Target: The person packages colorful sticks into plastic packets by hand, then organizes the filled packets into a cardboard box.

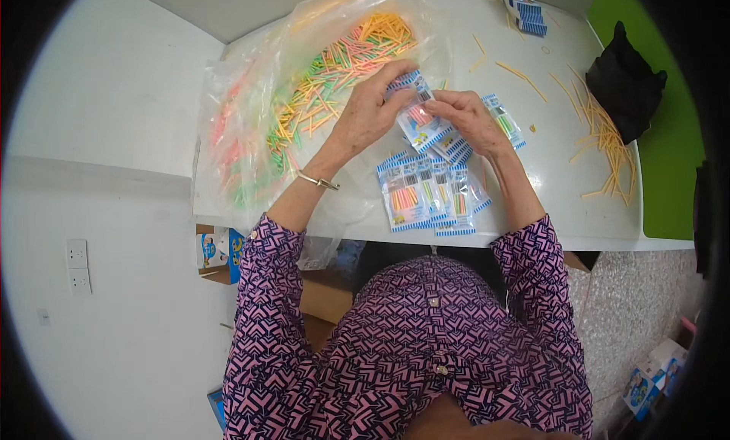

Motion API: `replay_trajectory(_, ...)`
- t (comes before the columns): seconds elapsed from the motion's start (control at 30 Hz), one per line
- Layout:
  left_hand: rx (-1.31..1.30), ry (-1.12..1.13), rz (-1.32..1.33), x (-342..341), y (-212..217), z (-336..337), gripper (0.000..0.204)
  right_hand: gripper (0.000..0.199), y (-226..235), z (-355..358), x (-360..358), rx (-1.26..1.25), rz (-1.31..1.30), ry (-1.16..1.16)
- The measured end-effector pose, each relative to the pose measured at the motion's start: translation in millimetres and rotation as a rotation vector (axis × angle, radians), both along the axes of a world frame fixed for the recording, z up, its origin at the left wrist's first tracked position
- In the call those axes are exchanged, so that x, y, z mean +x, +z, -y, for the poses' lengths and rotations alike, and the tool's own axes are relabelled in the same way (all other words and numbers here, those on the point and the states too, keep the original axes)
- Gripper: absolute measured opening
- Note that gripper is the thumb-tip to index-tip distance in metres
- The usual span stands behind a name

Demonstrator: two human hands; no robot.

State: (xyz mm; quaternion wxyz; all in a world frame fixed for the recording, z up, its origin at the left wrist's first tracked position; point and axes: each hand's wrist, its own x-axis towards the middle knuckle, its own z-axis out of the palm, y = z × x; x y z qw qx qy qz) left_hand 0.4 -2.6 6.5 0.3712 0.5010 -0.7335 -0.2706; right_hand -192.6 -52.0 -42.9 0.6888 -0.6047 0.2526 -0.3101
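Note:
Between my two hands, over the white table, is a small clear packet [418,117] with blue-striped ends and pink sticks showing inside. My left hand [374,107] grips its upper left side, fingers bent behind it and thumb in front. The fingers of my right hand [473,120] pinch its right edge. Below my hands several similar packets [405,197] lie overlapping, with pink, green and yellow sticks visible in them. Another packet [502,120] with green sticks lies beside my right hand. A large clear plastic bag [304,29] holds a heap of loose coloured sticks [342,63] to the left.
Loose yellow sticks [608,155] are scattered at the right, next to a crumpled black bag [625,82] by a green panel [669,174]. A stack of blue-and-white packets [526,15] lies at the far edge. Cartons [323,297] stand below the table.

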Motion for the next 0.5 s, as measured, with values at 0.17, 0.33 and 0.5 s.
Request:
replay_trajectory(0.17, -0.018, 0.025, -0.182, -7, 3, 3, 0.041, 0.027, 6, 8, 2, 0.031, 0.035, 0.027)
replay_trajectory(0.33, 0.098, 0.048, -0.345, -1, 7, 5, 0.037, 0.028, 12, 12, 4, -0.011, 0.036, 0.01)
replay_trajectory(0.5, 0.114, -0.015, -0.355, 4, 13, 7, 0.038, 0.027, 22, 2, 9, 0.007, 0.017, 0.029)
